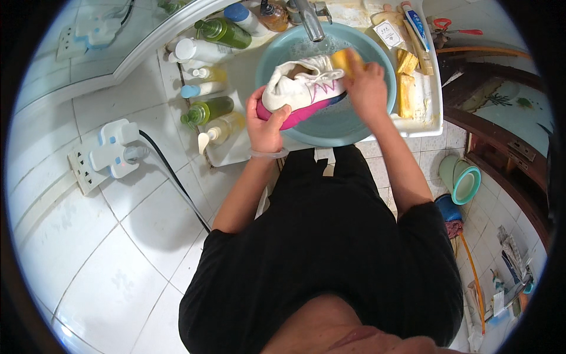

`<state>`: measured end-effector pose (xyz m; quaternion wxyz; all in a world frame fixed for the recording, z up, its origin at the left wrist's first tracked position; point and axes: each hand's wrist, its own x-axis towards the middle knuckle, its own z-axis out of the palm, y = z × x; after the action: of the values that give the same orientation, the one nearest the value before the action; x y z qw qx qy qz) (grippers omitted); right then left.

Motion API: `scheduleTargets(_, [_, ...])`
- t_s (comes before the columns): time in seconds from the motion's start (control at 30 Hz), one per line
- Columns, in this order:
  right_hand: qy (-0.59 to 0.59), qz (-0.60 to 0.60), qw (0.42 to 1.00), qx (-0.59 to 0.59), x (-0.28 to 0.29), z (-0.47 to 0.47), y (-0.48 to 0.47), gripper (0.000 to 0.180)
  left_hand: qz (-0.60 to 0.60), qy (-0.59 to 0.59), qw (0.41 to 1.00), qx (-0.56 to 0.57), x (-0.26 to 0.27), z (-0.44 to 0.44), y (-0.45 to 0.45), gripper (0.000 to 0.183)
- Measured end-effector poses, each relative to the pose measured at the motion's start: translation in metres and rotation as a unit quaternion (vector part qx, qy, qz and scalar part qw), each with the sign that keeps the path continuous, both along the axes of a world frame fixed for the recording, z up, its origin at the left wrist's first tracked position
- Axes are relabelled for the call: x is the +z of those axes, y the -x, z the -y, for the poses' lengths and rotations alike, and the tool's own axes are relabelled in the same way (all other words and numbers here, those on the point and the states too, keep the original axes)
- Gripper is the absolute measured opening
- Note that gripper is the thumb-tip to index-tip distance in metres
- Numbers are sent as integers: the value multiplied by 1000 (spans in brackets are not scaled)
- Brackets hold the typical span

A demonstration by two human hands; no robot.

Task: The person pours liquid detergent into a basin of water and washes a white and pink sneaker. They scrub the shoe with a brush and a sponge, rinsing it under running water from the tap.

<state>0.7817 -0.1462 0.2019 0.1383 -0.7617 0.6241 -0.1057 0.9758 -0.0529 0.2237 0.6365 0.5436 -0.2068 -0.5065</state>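
A white sneaker [289, 90] with a pink sole and pink zigzag lines on its side is held over a blue-green plastic basin [391, 95]. My left hand [267, 121] grips the heel end, its thumb on the pink sole. My right hand [367, 86] holds a yellow sponge [342, 63] against the toe end of the shoe; the hand is slightly blurred. Sudsy water [349, 126] lies in the basin below the shoe. The shoe's toe is partly hidden by the right hand and sponge.
A metal faucet [313, 28] reaches over the basin's far rim. Green bottles [225, 33] and pump bottles [219, 130] line the left of the white sink counter [431, 124]. Yellow bars [406, 95] and a toothpaste tube [415, 26] lie at right. A power cord [170, 170] hangs at left.
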Motion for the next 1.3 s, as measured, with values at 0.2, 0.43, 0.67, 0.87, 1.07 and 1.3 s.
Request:
scheduleTargets(0.2, [3, 62, 996, 70, 23, -19, -26, 53, 69, -8, 998, -12, -7, -8, -1, 51])
scheduleTargets(0.43, [-4, 88, 992, 92, 6, -8, -16, 50, 208, 64, 973, -73, -6, -8, -4, 51])
scheduleTargets(0.67, [-56, 133, 988, 63, -4, 19, 2, 50, 414, 167, 883, -145, 28, 1, -6, 50])
scheduleTargets(0.87, [-69, 141, 984, 84, 2, 11, 5, 50, 458, 196, 845, -193, 36, 1, -8, 44])
scheduleTargets(1.07, [-86, 241, 950, 179, 50, -27, -11, 54, 447, 201, 850, -193, 21, -5, -7, 46])
scheduleTargets(1.3, [-119, 180, 973, 79, 6, 8, 13, 51, 436, 165, 865, -183, 23, 5, 0, 46])
